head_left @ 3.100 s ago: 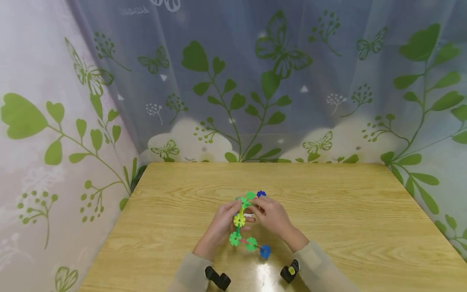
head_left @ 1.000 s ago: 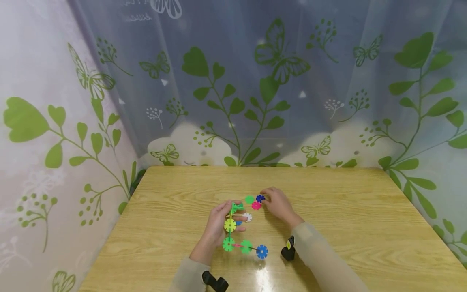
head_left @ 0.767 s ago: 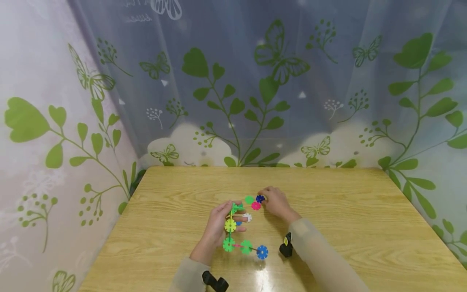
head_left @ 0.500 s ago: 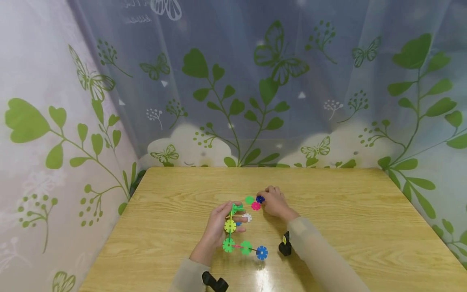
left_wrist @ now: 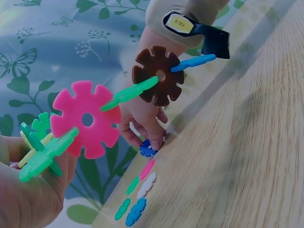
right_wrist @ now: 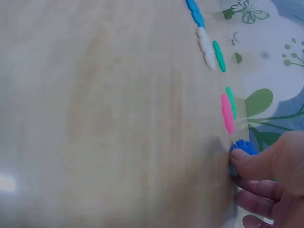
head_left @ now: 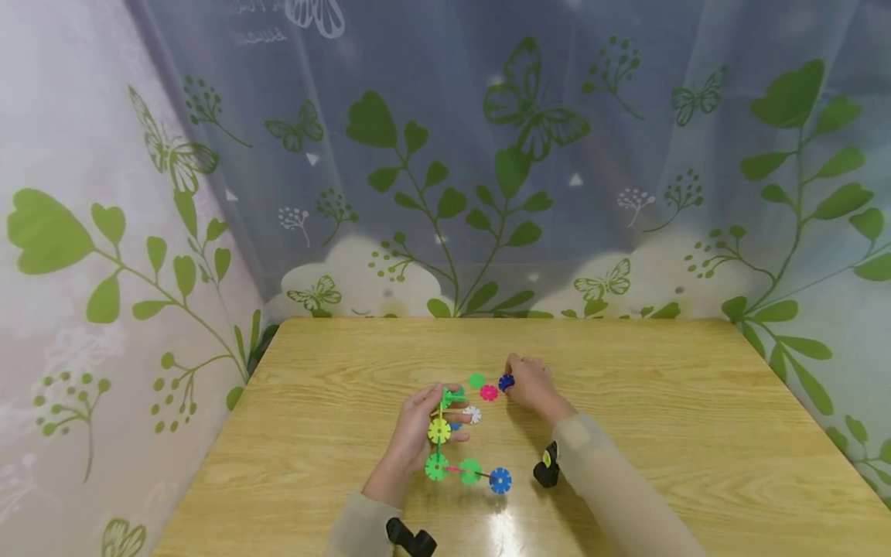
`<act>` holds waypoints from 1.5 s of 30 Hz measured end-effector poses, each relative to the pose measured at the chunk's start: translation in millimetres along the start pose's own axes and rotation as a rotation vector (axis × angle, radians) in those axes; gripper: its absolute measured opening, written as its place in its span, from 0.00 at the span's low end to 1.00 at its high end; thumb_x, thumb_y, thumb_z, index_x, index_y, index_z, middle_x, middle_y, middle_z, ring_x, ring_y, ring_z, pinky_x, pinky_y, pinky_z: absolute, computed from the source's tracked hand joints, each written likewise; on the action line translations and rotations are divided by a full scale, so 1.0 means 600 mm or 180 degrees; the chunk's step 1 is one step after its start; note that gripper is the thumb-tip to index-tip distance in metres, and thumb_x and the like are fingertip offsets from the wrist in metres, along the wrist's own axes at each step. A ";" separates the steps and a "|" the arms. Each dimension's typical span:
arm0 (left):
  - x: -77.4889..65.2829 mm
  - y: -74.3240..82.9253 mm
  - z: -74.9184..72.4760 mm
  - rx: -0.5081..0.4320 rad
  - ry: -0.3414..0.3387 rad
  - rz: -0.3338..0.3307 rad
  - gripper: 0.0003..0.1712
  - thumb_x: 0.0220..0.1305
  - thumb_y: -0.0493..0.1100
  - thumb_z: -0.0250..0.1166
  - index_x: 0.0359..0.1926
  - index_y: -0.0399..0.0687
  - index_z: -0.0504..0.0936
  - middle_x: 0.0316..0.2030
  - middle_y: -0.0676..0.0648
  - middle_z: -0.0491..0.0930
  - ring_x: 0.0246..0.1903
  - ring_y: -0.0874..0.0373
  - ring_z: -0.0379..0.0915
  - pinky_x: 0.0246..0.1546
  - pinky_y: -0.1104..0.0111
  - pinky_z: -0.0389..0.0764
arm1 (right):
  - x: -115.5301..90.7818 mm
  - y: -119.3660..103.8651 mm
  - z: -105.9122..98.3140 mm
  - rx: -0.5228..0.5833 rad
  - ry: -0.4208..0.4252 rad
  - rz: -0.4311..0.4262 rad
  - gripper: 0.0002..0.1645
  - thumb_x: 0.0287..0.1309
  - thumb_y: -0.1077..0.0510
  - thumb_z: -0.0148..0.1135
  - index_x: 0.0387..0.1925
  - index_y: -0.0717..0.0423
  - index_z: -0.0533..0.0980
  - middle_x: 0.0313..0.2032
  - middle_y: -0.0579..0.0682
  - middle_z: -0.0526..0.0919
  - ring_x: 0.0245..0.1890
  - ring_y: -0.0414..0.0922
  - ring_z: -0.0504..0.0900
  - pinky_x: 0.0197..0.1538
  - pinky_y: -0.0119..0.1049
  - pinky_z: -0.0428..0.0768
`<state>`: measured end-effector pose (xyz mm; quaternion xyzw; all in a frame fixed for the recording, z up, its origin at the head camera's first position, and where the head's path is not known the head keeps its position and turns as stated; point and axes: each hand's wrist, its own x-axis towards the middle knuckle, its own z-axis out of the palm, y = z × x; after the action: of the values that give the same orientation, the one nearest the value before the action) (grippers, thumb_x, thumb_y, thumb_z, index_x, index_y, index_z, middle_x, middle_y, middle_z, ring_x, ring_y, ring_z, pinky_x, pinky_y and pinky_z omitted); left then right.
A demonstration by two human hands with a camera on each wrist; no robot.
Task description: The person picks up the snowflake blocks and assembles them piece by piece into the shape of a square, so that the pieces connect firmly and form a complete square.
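Note:
My left hand [head_left: 412, 427] grips one end of a chain of interlocking snowflake discs between thumb and fingers. A yellow disc [head_left: 438, 431] and green ones run down from the hand, then the chain turns right to a blue end disc [head_left: 500, 480]. Seen from the left wrist, a pink disc [left_wrist: 97, 130] and a brown disc [left_wrist: 166, 90] stand joined by green ones. Further back, my right hand [head_left: 532, 385] pinches a dark blue disc [head_left: 506, 383] between thumb and fingers. In the right wrist view this disc [right_wrist: 247, 146] is tilted up, partly covered by the thumb.
Loose discs lie on the wooden table [head_left: 348, 363] between the hands: pink [head_left: 489, 393], green [head_left: 476, 381] and white [head_left: 474, 415]. Another green one [left_wrist: 122, 209] and a blue one [left_wrist: 136, 212] show in the left wrist view. Patterned curtains [head_left: 445, 232] hang behind the table.
My right hand has left the chain and reached the dark blue disc. During the last half second it drew that disc rightward, away from the pink one. My left hand has barely moved recently.

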<state>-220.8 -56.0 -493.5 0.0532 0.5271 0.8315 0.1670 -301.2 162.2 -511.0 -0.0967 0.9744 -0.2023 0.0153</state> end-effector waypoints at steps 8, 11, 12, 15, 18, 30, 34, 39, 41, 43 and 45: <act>-0.002 -0.001 0.006 -0.0022 0.0069 -0.0025 0.26 0.73 0.52 0.44 0.55 0.34 0.70 0.52 0.28 0.69 0.37 0.51 0.80 0.34 0.59 0.84 | -0.023 -0.001 0.006 0.0267 0.0361 0.0082 0.09 0.54 0.64 0.65 0.35 0.58 0.73 0.31 0.51 0.79 0.28 0.46 0.75 0.28 0.39 0.76; -0.001 0.000 0.007 -0.0029 0.0074 -0.0030 0.26 0.74 0.52 0.42 0.56 0.32 0.68 0.52 0.29 0.70 0.37 0.51 0.80 0.36 0.56 0.83 | -0.030 -0.003 0.004 0.0416 0.0451 0.0171 0.06 0.55 0.63 0.64 0.34 0.57 0.74 0.30 0.51 0.78 0.28 0.45 0.75 0.28 0.37 0.76; 0.000 0.000 0.008 -0.0026 0.0077 -0.0025 0.26 0.74 0.51 0.42 0.56 0.32 0.68 0.52 0.29 0.71 0.37 0.51 0.80 0.36 0.56 0.83 | -0.032 -0.004 0.003 0.0466 0.0479 0.0186 0.05 0.56 0.62 0.63 0.34 0.57 0.74 0.30 0.50 0.78 0.28 0.45 0.75 0.28 0.36 0.76; 0.002 0.000 0.008 -0.0021 0.0088 -0.0017 0.26 0.74 0.52 0.42 0.56 0.32 0.68 0.51 0.31 0.72 0.37 0.51 0.80 0.37 0.54 0.82 | -0.041 -0.008 0.001 0.0696 0.0571 0.0172 0.04 0.57 0.61 0.62 0.34 0.57 0.75 0.29 0.50 0.77 0.28 0.44 0.75 0.29 0.36 0.76; 0.002 0.001 0.009 -0.0010 0.0115 -0.0028 0.27 0.74 0.51 0.41 0.57 0.31 0.66 0.51 0.31 0.72 0.37 0.51 0.80 0.37 0.54 0.82 | -0.052 -0.018 -0.003 0.1002 0.0662 0.0092 0.05 0.57 0.61 0.63 0.34 0.58 0.75 0.27 0.48 0.78 0.27 0.43 0.75 0.27 0.35 0.76; 0.002 0.003 0.013 -0.0075 0.0181 0.0012 0.24 0.75 0.48 0.38 0.57 0.31 0.64 0.49 0.34 0.72 0.39 0.50 0.78 0.42 0.52 0.81 | -0.098 -0.077 -0.030 0.2543 0.0663 -0.0276 0.09 0.58 0.65 0.61 0.41 0.63 0.76 0.21 0.55 0.81 0.23 0.57 0.78 0.26 0.41 0.81; 0.002 0.003 0.016 -0.0087 0.0210 0.0026 0.24 0.75 0.48 0.39 0.58 0.31 0.64 0.53 0.30 0.68 0.40 0.49 0.78 0.45 0.52 0.79 | -0.104 -0.093 -0.032 0.2762 0.0640 -0.0295 0.10 0.58 0.65 0.61 0.42 0.63 0.76 0.22 0.54 0.81 0.23 0.50 0.79 0.29 0.44 0.82; 0.003 0.002 0.021 -0.0097 0.0263 0.0053 0.23 0.75 0.46 0.39 0.58 0.30 0.63 0.52 0.31 0.70 0.39 0.49 0.78 0.39 0.58 0.83 | -0.109 -0.107 -0.032 0.2869 0.0624 -0.0313 0.09 0.58 0.67 0.60 0.41 0.64 0.75 0.22 0.56 0.81 0.25 0.56 0.79 0.27 0.34 0.81; 0.003 0.001 0.024 -0.0108 0.0271 0.0070 0.23 0.75 0.45 0.39 0.58 0.29 0.62 0.50 0.33 0.72 0.39 0.50 0.78 0.38 0.59 0.83 | -0.110 -0.110 -0.030 0.2912 0.0622 -0.0319 0.08 0.58 0.67 0.59 0.41 0.65 0.75 0.22 0.57 0.81 0.26 0.59 0.79 0.26 0.32 0.81; 0.003 0.001 0.026 -0.0109 0.0272 0.0093 0.23 0.75 0.45 0.39 0.58 0.29 0.62 0.48 0.34 0.73 0.37 0.51 0.79 0.38 0.58 0.83 | -0.111 -0.113 -0.028 0.2948 0.0619 -0.0309 0.08 0.58 0.67 0.59 0.41 0.65 0.75 0.22 0.57 0.81 0.26 0.60 0.79 0.26 0.32 0.80; 0.003 0.000 0.029 -0.0083 0.0262 0.0117 0.23 0.75 0.45 0.38 0.57 0.29 0.62 0.49 0.33 0.72 0.37 0.52 0.78 0.40 0.56 0.82 | -0.111 -0.115 -0.025 0.2977 0.0619 -0.0300 0.08 0.58 0.68 0.59 0.40 0.66 0.75 0.22 0.57 0.81 0.26 0.60 0.79 0.26 0.35 0.81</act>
<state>-217.6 -40.4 -486.0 0.0264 0.5216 0.8427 0.1304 -224.0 118.9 -470.3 -0.1042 0.7704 -0.6275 -0.0432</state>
